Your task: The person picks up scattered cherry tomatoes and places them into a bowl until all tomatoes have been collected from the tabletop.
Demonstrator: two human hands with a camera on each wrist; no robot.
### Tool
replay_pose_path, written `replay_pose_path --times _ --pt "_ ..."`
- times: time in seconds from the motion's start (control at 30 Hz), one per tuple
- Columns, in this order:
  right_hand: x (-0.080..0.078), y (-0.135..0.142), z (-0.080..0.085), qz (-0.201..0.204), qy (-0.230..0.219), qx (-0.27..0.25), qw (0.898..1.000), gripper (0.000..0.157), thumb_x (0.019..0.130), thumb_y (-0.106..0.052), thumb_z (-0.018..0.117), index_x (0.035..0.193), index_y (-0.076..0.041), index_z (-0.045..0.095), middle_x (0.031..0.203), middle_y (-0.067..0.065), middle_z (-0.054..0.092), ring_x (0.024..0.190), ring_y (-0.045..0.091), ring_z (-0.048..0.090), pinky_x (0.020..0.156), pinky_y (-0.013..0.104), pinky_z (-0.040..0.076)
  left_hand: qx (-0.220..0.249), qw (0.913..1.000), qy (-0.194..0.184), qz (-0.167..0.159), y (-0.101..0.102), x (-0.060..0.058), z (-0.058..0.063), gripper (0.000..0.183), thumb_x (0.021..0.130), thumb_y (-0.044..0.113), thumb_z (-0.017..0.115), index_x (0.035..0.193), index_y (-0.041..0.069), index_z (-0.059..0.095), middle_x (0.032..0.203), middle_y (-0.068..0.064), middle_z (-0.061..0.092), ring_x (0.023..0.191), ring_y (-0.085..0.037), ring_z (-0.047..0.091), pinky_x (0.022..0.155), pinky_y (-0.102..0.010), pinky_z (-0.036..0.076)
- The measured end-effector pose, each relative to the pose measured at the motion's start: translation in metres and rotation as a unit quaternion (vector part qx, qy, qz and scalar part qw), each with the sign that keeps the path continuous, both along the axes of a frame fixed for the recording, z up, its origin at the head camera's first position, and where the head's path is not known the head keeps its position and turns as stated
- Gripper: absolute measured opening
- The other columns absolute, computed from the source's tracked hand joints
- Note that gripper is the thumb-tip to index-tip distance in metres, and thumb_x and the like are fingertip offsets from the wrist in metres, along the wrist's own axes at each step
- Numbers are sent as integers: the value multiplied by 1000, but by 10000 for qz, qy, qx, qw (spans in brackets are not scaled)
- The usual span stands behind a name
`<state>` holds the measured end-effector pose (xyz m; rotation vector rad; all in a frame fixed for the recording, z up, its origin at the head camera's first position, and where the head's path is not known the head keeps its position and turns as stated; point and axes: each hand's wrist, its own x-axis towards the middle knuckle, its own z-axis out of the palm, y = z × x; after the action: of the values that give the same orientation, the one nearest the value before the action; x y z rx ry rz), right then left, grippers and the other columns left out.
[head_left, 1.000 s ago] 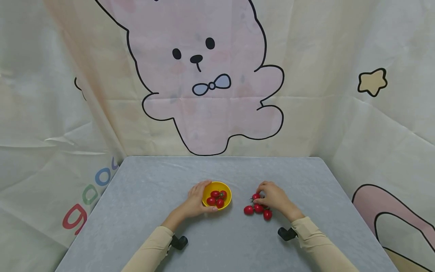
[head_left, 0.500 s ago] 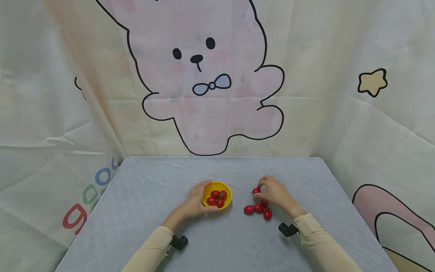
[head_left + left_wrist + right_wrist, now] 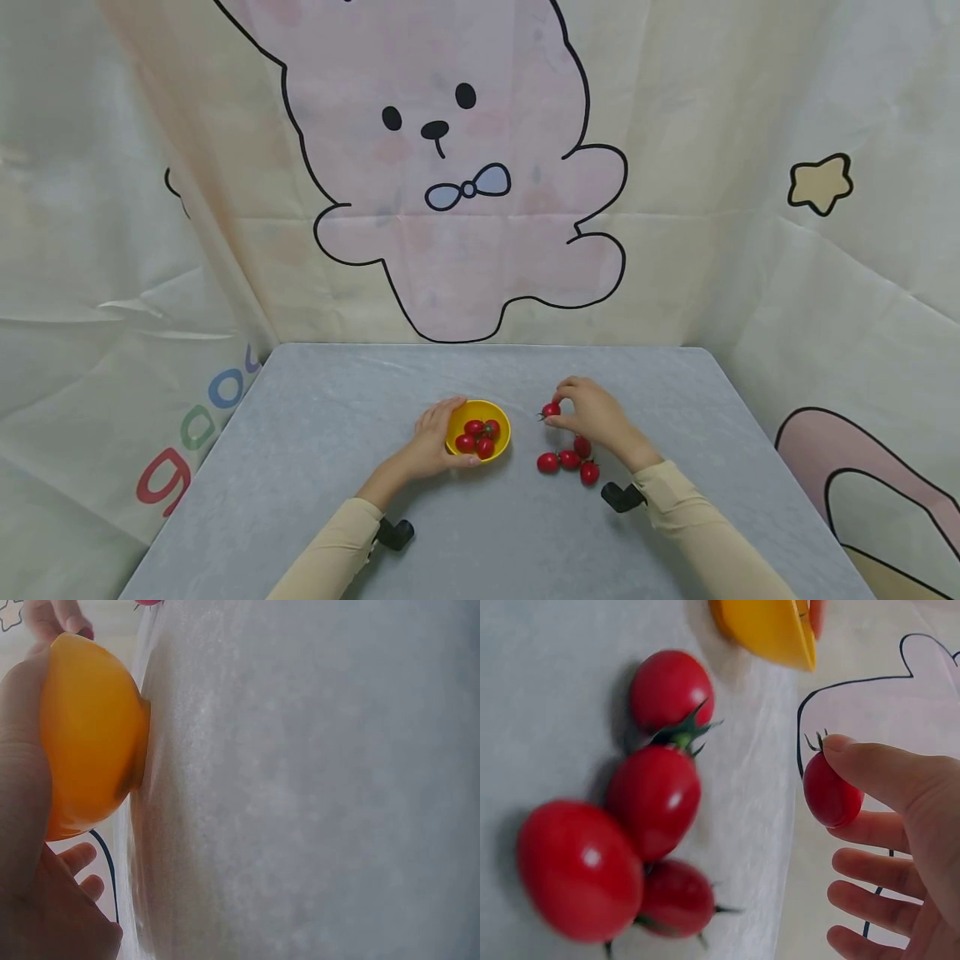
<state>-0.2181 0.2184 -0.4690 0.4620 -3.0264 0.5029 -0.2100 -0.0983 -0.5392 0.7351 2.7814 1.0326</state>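
My left hand [image 3: 433, 440] grips the left side of a small yellow bowl [image 3: 504, 425], thumb at the near rim and fingers at the far rim. Several red cherry tomatoes [image 3: 485, 448] lie inside the bowl. Between thumb and index finger, my right hand [image 3: 596, 415] pinches one cherry tomato [image 3: 832, 791] with a green stem, held above the table in the right wrist view; the other fingers are spread. Several more cherry tomatoes [image 3: 654, 801] lie grouped on the table below that hand. In the left wrist view, the outside of the bowl [image 3: 94, 735] fills the left part.
The table [image 3: 480, 533] has a grey cloth surface. Behind it hangs a cream curtain [image 3: 675, 275] with a pink cartoon bear, and similar cloth hangs at both sides. A black wrist camera [image 3: 622, 497] sits at the right sleeve, another black camera [image 3: 395, 535] at the left.
My right hand has lifted one cherry tomato away from the group and moved it left and farther back, toward the bowl. The left hand and bowl have stayed in place.
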Motion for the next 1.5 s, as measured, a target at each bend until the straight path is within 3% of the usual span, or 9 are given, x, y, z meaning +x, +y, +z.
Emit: replay_pose_path --times 0.47,0.73,1.13,1.5 --pt "-8 -36 10 356 215 -63 9991 35 78 -48 80 98 -20 75 124 7 66 115 27 60 96 46 55 71 10000 65 4 0 1 0 104 75 60 77 154 16 25 158 -10 33 145 -35 28 119 -63 18" --pt "-8 -59 15 586 238 -235 9977 32 79 -44 81 98 -19 75 125 7 66 119 28 59 101 47 52 71 10000 -35 54 0 1 -2 101 76 54 79 153 18 25 158 -9 34 145 -36 28 119 -64 18" --pt "-6 -89 11 988 143 -320 9945 34 80 -45 80 101 -17 75 126 8 66 119 28 58 103 47 51 114 9998 -58 121 0 2 0 102 75 57 78 154 20 25 157 -9 34 143 -37 28 117 -66 20" --pt "-4 -102 0 1187 331 -271 9920 38 79 -45 81 101 -14 75 126 7 66 117 25 57 102 44 52 140 9995 -112 259 1 2 -2 100 75 56 79 153 22 26 155 -11 37 139 -38 32 116 -67 22"
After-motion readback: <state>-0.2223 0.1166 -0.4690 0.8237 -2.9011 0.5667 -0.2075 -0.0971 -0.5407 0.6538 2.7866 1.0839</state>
